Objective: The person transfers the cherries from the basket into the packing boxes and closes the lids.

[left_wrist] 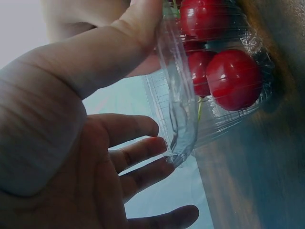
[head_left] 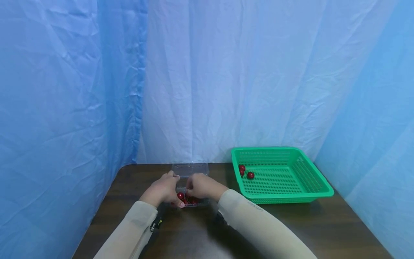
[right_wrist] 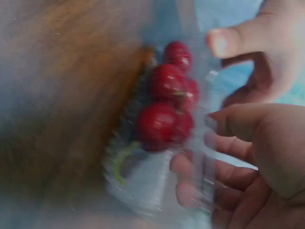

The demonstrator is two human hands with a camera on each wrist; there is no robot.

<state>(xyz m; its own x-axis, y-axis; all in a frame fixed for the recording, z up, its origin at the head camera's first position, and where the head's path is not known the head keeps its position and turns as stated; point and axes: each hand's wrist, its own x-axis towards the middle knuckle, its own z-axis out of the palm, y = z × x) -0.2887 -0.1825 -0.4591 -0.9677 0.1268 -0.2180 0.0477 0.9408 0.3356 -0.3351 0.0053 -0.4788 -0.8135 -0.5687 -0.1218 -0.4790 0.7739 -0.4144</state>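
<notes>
A clear plastic box [head_left: 194, 204] holding several red cherries [left_wrist: 233, 80], some with green stems, lies on the table with its lid [head_left: 190, 169] folded open behind. My left hand [head_left: 164, 189] spans the left end of the box and holds it, thumb at the front side, fingers at the back. In the left wrist view its fingertips touch the rim. My right hand [head_left: 202, 186] reaches into the box from the right, fingers bent down by the cherries. Blur in the right wrist view hides whether those fingers pinch a cherry or its stem.
A green plastic basket [head_left: 288, 199] stands to the right on the dark wooden table [head_left: 181, 237], with a few cherries [head_left: 250, 175] at its left side. Blue and white curtains [head_left: 207, 90] hang close behind and beside the table.
</notes>
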